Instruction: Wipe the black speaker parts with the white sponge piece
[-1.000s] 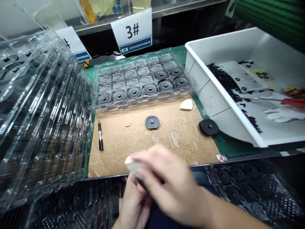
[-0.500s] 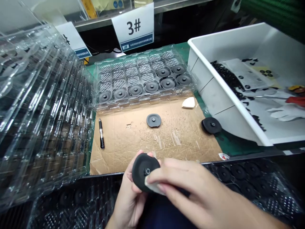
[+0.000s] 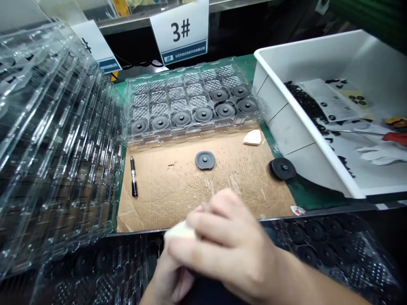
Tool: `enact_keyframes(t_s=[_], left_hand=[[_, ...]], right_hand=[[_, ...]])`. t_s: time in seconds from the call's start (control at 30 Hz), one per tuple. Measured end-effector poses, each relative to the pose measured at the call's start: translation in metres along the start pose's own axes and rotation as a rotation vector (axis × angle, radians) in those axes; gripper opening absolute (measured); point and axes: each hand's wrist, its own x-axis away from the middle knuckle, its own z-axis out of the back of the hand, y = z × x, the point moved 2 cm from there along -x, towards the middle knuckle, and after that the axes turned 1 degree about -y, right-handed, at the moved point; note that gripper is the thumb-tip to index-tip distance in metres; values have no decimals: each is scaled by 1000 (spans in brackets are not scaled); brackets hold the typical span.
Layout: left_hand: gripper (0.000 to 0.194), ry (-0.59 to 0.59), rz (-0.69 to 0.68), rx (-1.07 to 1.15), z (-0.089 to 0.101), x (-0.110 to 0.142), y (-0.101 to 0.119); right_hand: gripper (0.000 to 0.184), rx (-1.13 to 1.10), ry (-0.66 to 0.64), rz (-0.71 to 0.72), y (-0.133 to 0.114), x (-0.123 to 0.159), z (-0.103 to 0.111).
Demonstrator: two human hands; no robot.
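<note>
Low in the head view, my right hand (image 3: pixel 229 245) grips a white wedge-shaped sponge (image 3: pixel 180 231) between its fingers. It lies across the front of my left hand (image 3: pixel 167 271), which is curled beneath it. The black oval disc in my left hand is covered by the right hand and sponge. On the cardboard (image 3: pixel 159 182) ahead of my hands lies one dark grey oval disc (image 3: pixel 205 160) with a small central post. More black discs, apparently stacked (image 3: pixel 282 168), sit at the cardboard's right edge.
A clear plastic tray (image 3: pixel 190 133) holds several discs. Tall stacked clear trays (image 3: pixel 63 148) stand left, beside a pen (image 3: pixel 133 178). Another white wedge (image 3: pixel 252 137) lies near the tray. The white bin (image 3: pixel 305 127) at right contains small black pieces, gloves and a red-handled tool.
My right hand has swung up and left over the disc with the sponge, hiding the disc that showed before. My left hand stays in about the same place.
</note>
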Motion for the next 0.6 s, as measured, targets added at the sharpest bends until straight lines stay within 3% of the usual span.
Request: enact_keyframes(t_s=[0.07,0.23,0.43,0.5,0.6], left_hand=[[16,9,1,26,-3,-2,0],[52,-81,24,138,-5,-2,5],[53,-140,53,188,4,-2,10],[54,-146,55,187,3,-3,10],[52,-123,22,163,0,-3,8]], right_hand=[[27,-129,21,10,8,2,-1],[21,-152,24,-575,54,30,-16],[18,-154,-155,-578,62,85,-60],[19,-160,-148,-594,61,89,-59],[22,-147,-45,-654,54,73,-37]])
